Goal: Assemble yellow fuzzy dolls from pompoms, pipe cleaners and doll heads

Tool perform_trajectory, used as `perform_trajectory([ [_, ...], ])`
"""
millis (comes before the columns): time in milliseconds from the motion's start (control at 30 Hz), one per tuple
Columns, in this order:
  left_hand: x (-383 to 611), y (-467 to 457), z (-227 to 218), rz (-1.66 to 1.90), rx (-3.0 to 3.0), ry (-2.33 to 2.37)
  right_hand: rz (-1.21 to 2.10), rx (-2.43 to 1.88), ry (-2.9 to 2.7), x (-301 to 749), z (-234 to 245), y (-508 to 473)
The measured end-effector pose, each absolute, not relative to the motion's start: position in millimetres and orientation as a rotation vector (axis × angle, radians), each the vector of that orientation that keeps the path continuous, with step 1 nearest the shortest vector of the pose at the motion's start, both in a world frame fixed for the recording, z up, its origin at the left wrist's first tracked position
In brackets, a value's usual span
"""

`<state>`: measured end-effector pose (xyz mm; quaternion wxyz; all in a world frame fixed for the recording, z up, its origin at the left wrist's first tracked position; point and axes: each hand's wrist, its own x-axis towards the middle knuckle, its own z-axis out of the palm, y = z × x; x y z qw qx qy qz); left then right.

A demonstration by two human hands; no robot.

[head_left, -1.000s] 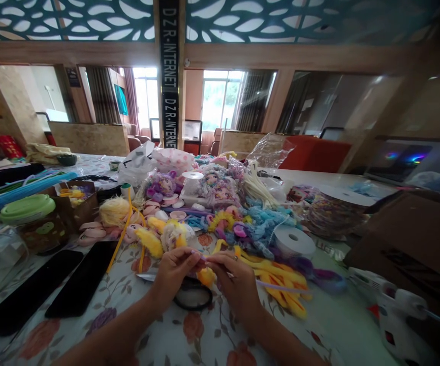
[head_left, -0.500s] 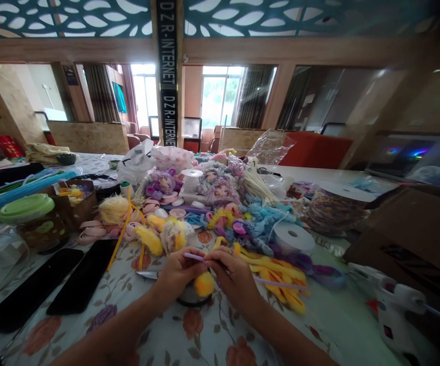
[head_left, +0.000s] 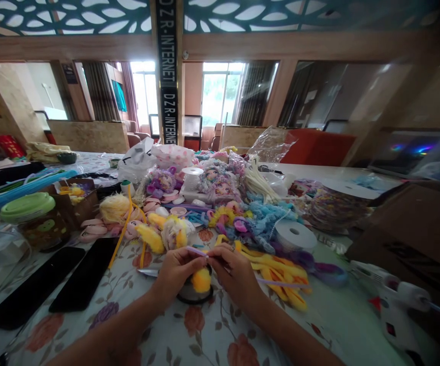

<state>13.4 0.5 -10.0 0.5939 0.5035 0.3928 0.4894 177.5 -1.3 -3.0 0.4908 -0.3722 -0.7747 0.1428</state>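
My left hand and my right hand meet just above the floral tablecloth. Both pinch a thin lilac pipe cleaner that runs between their fingertips and trails off to the right. A fuzzy yellow pompom hangs below the fingers, over a black ring lying on the cloth. A metal blade of scissors pokes out left of my left hand.
Yellow pipe cleaners and a white ribbon spool lie to the right, a white glue gun at far right. Doll heads and fluffy trims pile behind. Two black phones and a green-lidded jar sit left.
The yellow pompom has dropped from between my hands and now hangs below them. My hands have shifted slightly up and stay pinched on the lilac pipe cleaner.
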Motion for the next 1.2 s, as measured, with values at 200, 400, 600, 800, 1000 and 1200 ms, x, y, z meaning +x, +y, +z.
perform_trajectory([
  [200, 13, -2, -10, 1.150, 1.174, 0.927, 0.307, -0.853, -1.901, 178, -7, 0],
  [400, 12, -1, -9, 1.153, 1.196, 0.912, 0.280, -0.802, -1.956, 179, -7, -2],
  [600, 13, -1, -10, 1.167, 1.266, 0.919, 0.337, -0.897, -1.960, 178, -4, -3],
  [800, 13, 1, -15, 1.218, 1.442, 0.949, 0.443, -1.018, -1.958, 177, 3, -6],
  [1000, 13, 2, -17, 1.220, 1.448, 0.975, 0.475, -1.054, -1.955, 176, 2, -6],
  [1200, 13, 1, -19, 1.224, 1.528, 1.049, 0.465, -1.090, -1.975, 175, -3, -6],
])
